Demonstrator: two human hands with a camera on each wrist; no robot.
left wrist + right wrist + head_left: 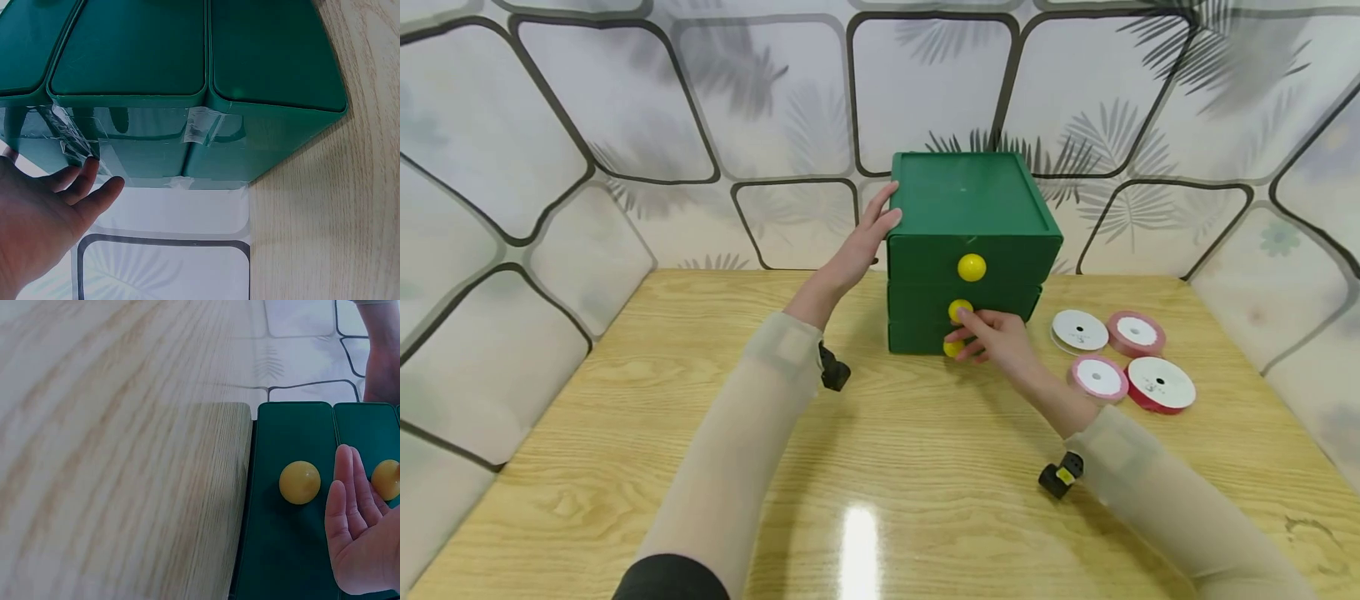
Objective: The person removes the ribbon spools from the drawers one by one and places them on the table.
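A green three-drawer box (962, 196) with round yellow knobs stands on the table. My left hand (856, 248) rests against its left side near the top, fingers spread and fairly straight; in the left wrist view the fingertips touch the taped side wall. With thumb and index finger, my right hand (1006, 343) pinches the middle knob (957, 307). Its other fingers (344, 515) extend past it, in front of the lower drawers. The bottom knob (299, 482) shows whole in the right wrist view. Above the right hand is the top knob (972, 267). All the drawers look closed.
Right of the box lie a white ribbon roll (1078, 331), a dusty-pink roll (1137, 333), a light-pink roll (1098, 378) and a red roll (1161, 384). A patterned curtain (790, 108) hangs behind the wooden table (880, 450).
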